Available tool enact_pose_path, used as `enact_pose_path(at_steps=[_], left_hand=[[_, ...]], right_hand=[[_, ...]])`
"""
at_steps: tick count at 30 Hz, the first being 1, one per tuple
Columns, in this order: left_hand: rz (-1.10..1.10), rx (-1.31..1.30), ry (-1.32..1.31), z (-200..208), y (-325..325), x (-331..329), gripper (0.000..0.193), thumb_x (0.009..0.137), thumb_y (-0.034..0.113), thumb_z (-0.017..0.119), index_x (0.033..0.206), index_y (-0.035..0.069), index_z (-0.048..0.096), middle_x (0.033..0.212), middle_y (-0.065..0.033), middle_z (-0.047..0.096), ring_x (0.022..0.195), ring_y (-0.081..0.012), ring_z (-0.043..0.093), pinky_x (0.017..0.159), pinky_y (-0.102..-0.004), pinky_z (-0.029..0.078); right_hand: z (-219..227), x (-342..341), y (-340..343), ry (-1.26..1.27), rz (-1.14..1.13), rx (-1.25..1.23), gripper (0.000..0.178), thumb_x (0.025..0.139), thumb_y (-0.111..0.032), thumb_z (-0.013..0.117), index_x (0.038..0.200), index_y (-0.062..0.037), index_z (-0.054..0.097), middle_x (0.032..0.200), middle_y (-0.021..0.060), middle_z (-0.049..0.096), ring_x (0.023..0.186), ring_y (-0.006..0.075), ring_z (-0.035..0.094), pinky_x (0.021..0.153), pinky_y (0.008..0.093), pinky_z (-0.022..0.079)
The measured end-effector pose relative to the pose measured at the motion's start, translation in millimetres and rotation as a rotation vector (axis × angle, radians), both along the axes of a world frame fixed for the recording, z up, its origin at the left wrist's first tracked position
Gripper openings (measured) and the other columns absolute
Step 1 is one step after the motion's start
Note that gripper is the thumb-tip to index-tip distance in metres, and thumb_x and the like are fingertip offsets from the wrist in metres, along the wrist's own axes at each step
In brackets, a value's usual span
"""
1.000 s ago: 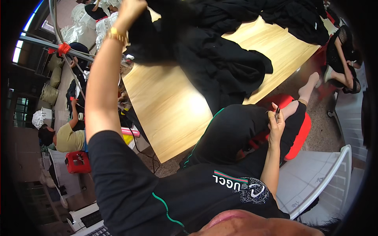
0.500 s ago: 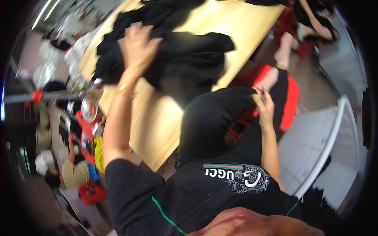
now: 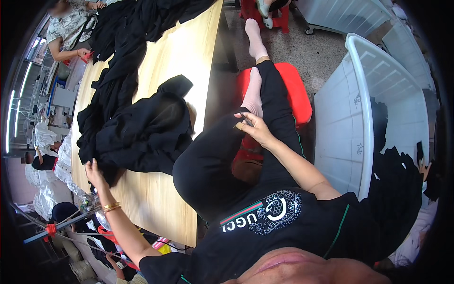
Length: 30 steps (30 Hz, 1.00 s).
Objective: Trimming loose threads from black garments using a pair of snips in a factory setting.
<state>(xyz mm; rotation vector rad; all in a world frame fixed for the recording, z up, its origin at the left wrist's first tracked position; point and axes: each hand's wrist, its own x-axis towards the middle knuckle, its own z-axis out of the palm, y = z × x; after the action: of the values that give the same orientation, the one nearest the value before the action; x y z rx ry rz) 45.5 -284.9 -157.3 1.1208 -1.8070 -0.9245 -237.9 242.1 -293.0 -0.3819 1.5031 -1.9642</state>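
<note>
Black garments (image 3: 137,132) lie crumpled in a heap on the pale wooden table. My left hand (image 3: 95,175), with gold bangles at its wrist, is at the near left edge of the heap, its fingers closed on the cloth. Above my raised knee, my right hand (image 3: 255,129) is closed around a small dark tool (image 3: 244,117), mostly hidden by the fingers; its exact kind does not show. A yellowish band wraps one finger of that hand.
The table (image 3: 156,203) runs away from me, with more black cloth along it. At its far left, a person's hand (image 3: 84,53) holds something red. My feet rest on a red stool (image 3: 295,94). A large white bin (image 3: 340,123) stands at right, black cloth beside it.
My view has swung, so the table now sits further left. My left hand has come down from atop the heap to its near edge, its spread fingers drawn together. The right hand keeps its hold.
</note>
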Motion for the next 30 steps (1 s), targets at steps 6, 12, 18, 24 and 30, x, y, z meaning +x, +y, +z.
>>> enact_pose_path(at_steps=[6,12,18,24,30], left_hand=[[-0.129,0.085,0.231,98,-97,-24,0.03,0.092,0.024,0.064,0.11,0.001,0.06,0.1,-0.0074,0.065,0.085,-0.0173,0.065,0.078,-0.0289,0.05],[-0.21,-0.801,-0.42,194,-163,-72,0.03,0.096,0.023,0.052,0.112,-0.001,0.058,0.097,-0.0126,0.064,0.089,-0.0238,0.063,0.078,-0.0326,0.048],[-0.085,-1.516,-1.336,274,-105,-105,0.027,0.095,0.01,0.044,0.119,0.01,0.056,0.122,-0.011,0.059,0.111,-0.0304,0.057,0.089,-0.0394,0.047],[-0.135,-1.353,-1.09,184,-41,-121,0.04,0.075,0.009,0.068,0.114,0.011,0.064,0.128,-0.0146,0.057,0.114,-0.0337,0.056,0.096,-0.0428,0.047],[-0.647,-0.687,-0.63,-12,85,-103,0.043,0.089,0.021,0.061,0.13,0.006,0.053,0.122,-0.0184,0.059,0.112,-0.0333,0.056,0.096,-0.0393,0.044]], right_hand=[[9,-6,7,-0.053,-0.05,0.044,0.035,0.088,-0.005,0.063,0.123,0.0001,0.057,0.093,-0.0029,0.059,0.075,0.0025,0.049,0.071,0.0176,0.041],[-19,-12,8,0.008,-0.102,0.028,0.034,0.089,-0.009,0.062,0.123,-0.0082,0.061,0.076,-0.0099,0.049,0.058,-0.0018,0.036,0.051,0.0164,0.025],[-24,-10,6,-0.043,-0.082,0.033,0.033,0.09,-0.013,0.063,0.123,-0.0099,0.061,0.077,-0.0087,0.053,0.054,-0.0021,0.035,0.047,0.0158,0.023],[-28,-10,10,-0.044,-0.069,0.092,0.038,0.09,-0.018,0.064,0.127,-0.012,0.058,0.074,-0.0085,0.047,0.051,-0.0022,0.031,0.043,0.0151,0.02],[-18,-14,19,-0.061,-0.063,0.154,0.037,0.091,-0.013,0.06,0.128,-0.0113,0.056,0.073,-0.009,0.046,0.051,-0.0019,0.031,0.043,0.0156,0.019]])
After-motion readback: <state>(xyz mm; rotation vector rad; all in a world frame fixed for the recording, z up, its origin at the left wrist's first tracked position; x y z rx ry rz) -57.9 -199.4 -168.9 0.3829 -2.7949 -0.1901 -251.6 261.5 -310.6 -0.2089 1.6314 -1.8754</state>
